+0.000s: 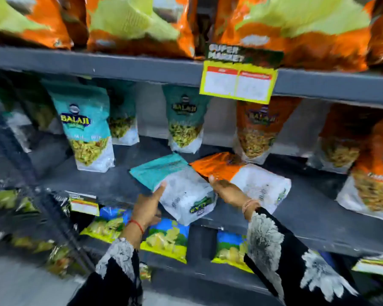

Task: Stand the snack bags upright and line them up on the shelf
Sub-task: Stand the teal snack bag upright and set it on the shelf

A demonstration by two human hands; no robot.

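A teal snack bag lies flat on the grey shelf, its bottom end past the front edge. It is gripped between the left hand at its left side and the right hand at its right side. An orange snack bag lies flat just beside it. Other bags stand upright behind.

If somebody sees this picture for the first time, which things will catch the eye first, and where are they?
Two fallen bags lie flat at mid-shelf: a teal bag and an orange bag to its right. The left hand touches the teal bag's left edge, and the right hand reaches in between the two bags. A yellow price tag hangs from the shelf edge above, and upright bags stand behind.
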